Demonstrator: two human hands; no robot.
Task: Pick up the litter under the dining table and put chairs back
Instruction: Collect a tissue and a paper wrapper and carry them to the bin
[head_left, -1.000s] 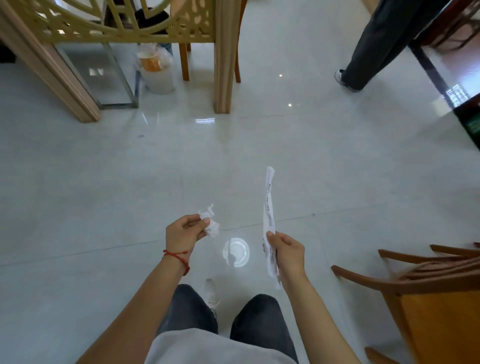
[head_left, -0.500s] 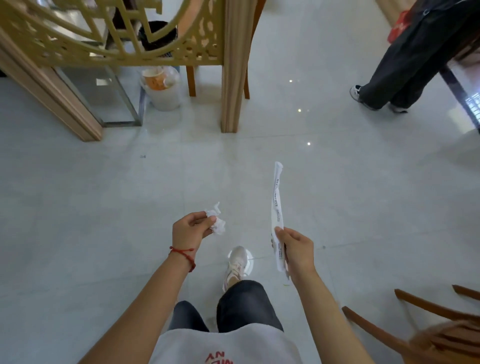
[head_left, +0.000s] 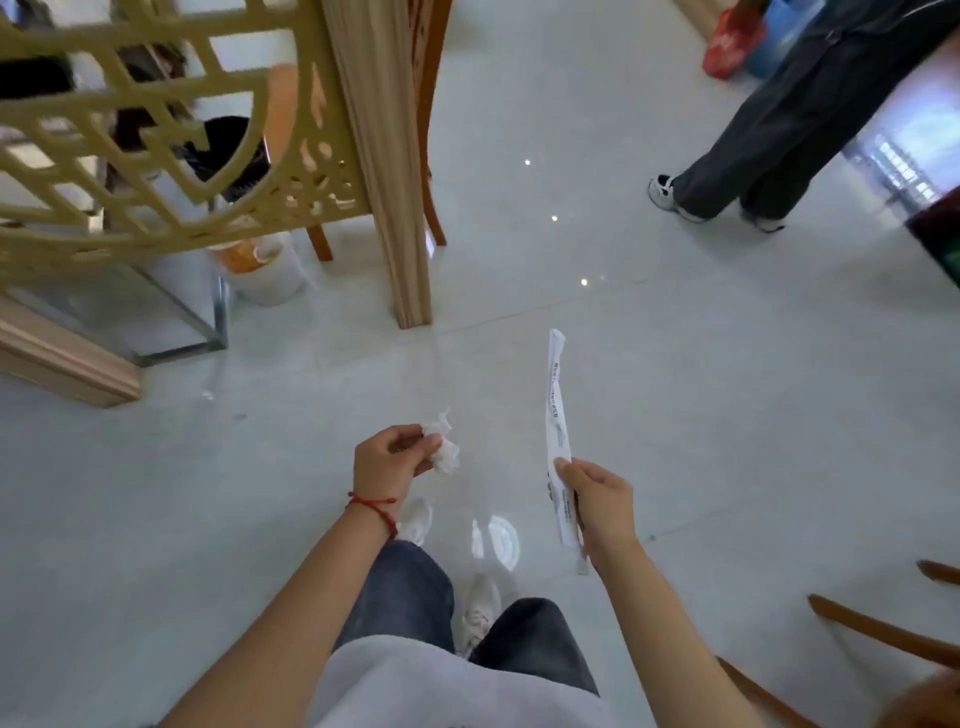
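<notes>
My left hand (head_left: 390, 461) pinches a crumpled white tissue (head_left: 442, 446) in front of me, above the pale tiled floor. My right hand (head_left: 597, 500) grips a long white printed paper wrapper (head_left: 557, 415) near its lower end; the wrapper stands almost upright. A wooden chair (head_left: 878, 639) shows only partly at the lower right edge. A white waste bin (head_left: 265, 270) with orange litter inside stands on the floor ahead to the left, behind a wooden lattice screen.
A wooden lattice screen (head_left: 171, 156) with a thick post (head_left: 395, 234) rises ahead on the left. A person's legs in dark trousers (head_left: 769, 135) stand at the upper right. A red bag (head_left: 732, 41) lies beyond them. Another chair's legs (head_left: 431, 171) stand behind the post.
I have walked forward: the screen, post and bin have come closer and the chair has slid toward the lower right corner. Both hands still hold their litter.
</notes>
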